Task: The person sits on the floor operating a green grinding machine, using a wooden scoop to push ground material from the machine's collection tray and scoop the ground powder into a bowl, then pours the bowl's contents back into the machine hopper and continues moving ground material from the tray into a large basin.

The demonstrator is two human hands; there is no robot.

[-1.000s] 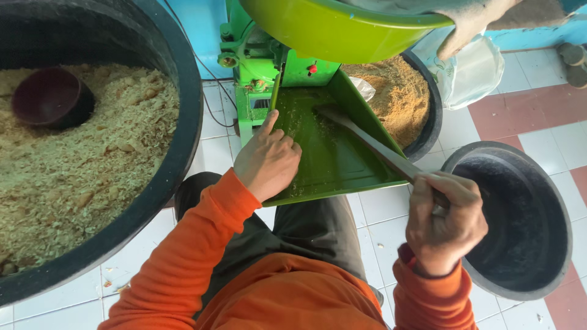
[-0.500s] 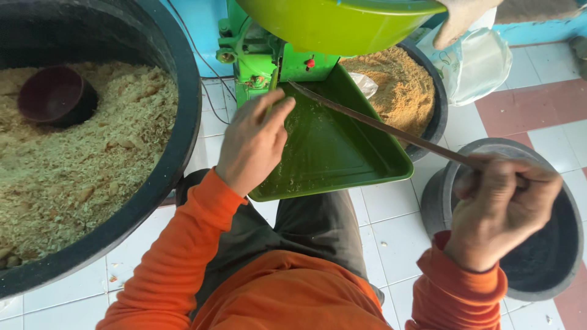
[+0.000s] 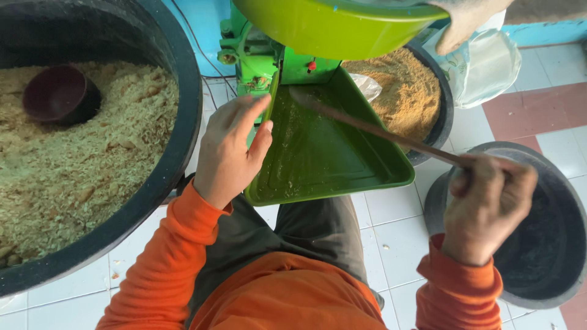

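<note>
Head view: right hand [image 3: 486, 208] clenched around the near end of a long dark stick [image 3: 373, 129]. Stick runs up-left from the fist, over the green chute tray [image 3: 342, 165], far tip near the tray's top by the green machine body [image 3: 260, 61]. Fist sits above the rim of the empty black tub [image 3: 550, 232], well right of the tray.

Left hand [image 3: 232, 150] not gripping anything: fingers extended, laid flat along the tray's left wall, fingertips pointing toward the machine. It doesn't touch the stick; the tray floor lies between them.

Tray interior mostly bare, a few crumbs. Lime-green hopper bowl [image 3: 336, 24] above the machine. Large black tub [image 3: 183, 122] on the left full of pale shredded material, with a dark bowl [image 3: 58, 95] sunk in it. Second black tub [image 3: 403, 91] behind the tray holds finer tan material. Orange sleeves on both arms, white tiled floor [image 3: 391, 238].
</note>
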